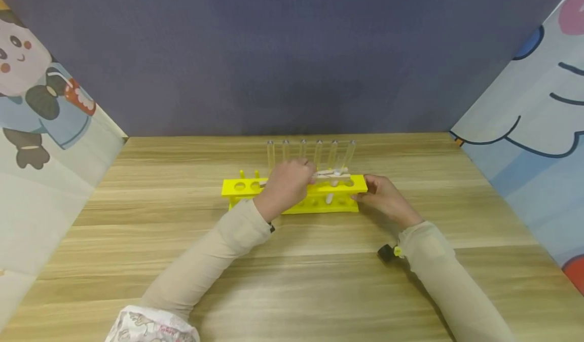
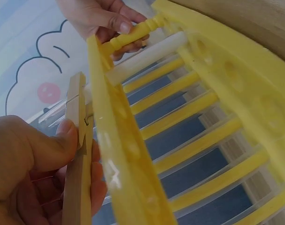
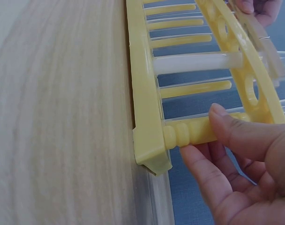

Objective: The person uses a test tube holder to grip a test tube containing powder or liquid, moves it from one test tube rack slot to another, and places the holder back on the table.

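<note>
A yellow test tube rack (image 1: 292,209) stands on the wooden table, with several clear tubes upright along its back. My left hand (image 1: 287,185) pinches a wooden clamp (image 2: 76,178) between thumb and fingers above the rack. The clamp's far end is at a tube with white contents (image 3: 198,63), which stands in a rack hole near the right end; whether the jaws grip it cannot be told. My right hand (image 1: 385,200) grips the yellow post (image 3: 198,131) at the rack's right end with thumb and fingers.
A dark blue-grey panel (image 1: 292,58) rises behind the table (image 1: 292,291). Printed cartoon panels stand at the left (image 1: 41,93) and right (image 1: 524,124). A small black piece (image 1: 386,253) shows by the right sleeve's cuff.
</note>
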Action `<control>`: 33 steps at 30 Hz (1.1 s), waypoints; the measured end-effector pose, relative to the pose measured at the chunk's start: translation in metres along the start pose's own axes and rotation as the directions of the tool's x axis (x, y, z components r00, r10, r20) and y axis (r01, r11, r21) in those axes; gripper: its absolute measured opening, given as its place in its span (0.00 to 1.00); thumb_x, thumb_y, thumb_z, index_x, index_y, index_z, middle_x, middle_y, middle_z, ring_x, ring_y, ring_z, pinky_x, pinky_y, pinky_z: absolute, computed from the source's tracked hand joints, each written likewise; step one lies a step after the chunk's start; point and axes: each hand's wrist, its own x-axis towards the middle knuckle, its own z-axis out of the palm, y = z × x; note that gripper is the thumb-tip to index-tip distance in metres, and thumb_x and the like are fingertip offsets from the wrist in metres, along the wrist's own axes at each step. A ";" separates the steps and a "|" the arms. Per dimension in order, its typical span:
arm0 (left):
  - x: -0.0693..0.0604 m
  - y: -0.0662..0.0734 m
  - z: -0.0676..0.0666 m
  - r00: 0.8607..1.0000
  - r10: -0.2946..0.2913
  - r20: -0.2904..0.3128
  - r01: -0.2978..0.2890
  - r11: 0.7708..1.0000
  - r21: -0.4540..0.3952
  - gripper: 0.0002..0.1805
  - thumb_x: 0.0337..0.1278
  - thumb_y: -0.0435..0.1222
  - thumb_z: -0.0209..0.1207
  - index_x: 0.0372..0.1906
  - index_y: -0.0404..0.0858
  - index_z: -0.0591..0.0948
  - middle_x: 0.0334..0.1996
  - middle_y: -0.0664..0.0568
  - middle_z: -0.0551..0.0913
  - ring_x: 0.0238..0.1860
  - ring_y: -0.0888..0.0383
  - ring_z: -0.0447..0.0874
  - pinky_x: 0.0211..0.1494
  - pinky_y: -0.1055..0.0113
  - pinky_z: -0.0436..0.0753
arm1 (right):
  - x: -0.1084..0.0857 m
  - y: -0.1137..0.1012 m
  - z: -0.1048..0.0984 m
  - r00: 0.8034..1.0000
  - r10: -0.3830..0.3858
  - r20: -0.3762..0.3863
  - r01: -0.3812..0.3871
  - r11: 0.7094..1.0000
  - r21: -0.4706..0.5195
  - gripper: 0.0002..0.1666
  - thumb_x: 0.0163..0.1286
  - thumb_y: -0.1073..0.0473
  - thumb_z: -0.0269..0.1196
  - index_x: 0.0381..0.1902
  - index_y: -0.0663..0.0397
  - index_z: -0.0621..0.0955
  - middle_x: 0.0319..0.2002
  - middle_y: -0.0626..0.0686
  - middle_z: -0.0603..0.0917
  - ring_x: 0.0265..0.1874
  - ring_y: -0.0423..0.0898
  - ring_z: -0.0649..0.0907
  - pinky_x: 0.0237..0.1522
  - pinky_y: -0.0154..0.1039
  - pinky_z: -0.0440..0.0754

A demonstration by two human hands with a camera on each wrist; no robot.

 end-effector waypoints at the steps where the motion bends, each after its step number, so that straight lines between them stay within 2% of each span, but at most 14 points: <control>1: 0.000 0.000 -0.001 1.000 0.002 -0.006 -0.002 1.000 -0.004 0.06 0.54 0.35 0.64 0.27 0.37 0.81 0.23 0.50 0.80 0.23 0.56 0.79 0.25 0.68 0.79 | 0.000 0.000 0.000 1.000 0.000 -0.003 0.000 1.000 0.000 0.21 0.62 0.64 0.64 0.53 0.64 0.76 0.51 0.60 0.80 0.51 0.53 0.78 0.55 0.45 0.74; 6: 0.002 0.001 -0.007 1.000 -0.001 -0.020 0.001 1.000 -0.016 0.07 0.56 0.36 0.63 0.27 0.36 0.81 0.22 0.50 0.80 0.22 0.57 0.78 0.24 0.68 0.79 | -0.001 0.000 0.000 1.000 -0.014 -0.007 0.014 1.000 0.000 0.22 0.62 0.65 0.64 0.53 0.65 0.76 0.50 0.60 0.81 0.46 0.47 0.80 0.49 0.35 0.77; 11: 0.006 0.001 -0.014 1.000 -0.004 -0.026 0.004 1.000 -0.012 0.08 0.57 0.37 0.62 0.27 0.37 0.80 0.20 0.51 0.78 0.19 0.60 0.73 0.21 0.70 0.76 | -0.002 0.000 -0.001 0.999 -0.032 -0.015 0.032 0.999 0.022 0.22 0.61 0.66 0.64 0.53 0.68 0.76 0.49 0.62 0.81 0.42 0.44 0.81 0.45 0.31 0.78; 20: 0.011 -0.001 -0.022 0.995 0.030 -0.097 -0.028 0.999 0.015 0.08 0.55 0.37 0.64 0.28 0.36 0.80 0.22 0.51 0.78 0.19 0.59 0.72 0.22 0.70 0.76 | -0.001 0.000 -0.001 0.999 -0.039 -0.011 0.039 0.999 0.016 0.22 0.62 0.65 0.64 0.53 0.67 0.76 0.49 0.62 0.81 0.43 0.43 0.81 0.45 0.31 0.78; 28: 0.015 -0.001 -0.031 0.992 0.029 -0.123 -0.028 1.000 0.010 0.07 0.56 0.36 0.63 0.28 0.37 0.80 0.21 0.51 0.78 0.20 0.57 0.75 0.24 0.67 0.77 | 0.000 0.001 -0.001 1.000 -0.015 0.002 0.015 1.000 -0.005 0.22 0.62 0.64 0.64 0.54 0.65 0.75 0.51 0.61 0.80 0.47 0.49 0.80 0.47 0.33 0.78; 33: 0.015 0.000 -0.035 0.992 0.021 -0.127 -0.020 1.000 0.010 0.06 0.56 0.35 0.63 0.27 0.37 0.79 0.20 0.52 0.76 0.19 0.57 0.74 0.22 0.67 0.76 | 0.000 0.001 -0.001 1.000 -0.013 0.001 0.013 1.000 -0.006 0.22 0.62 0.64 0.64 0.54 0.64 0.76 0.50 0.60 0.81 0.45 0.48 0.80 0.47 0.33 0.78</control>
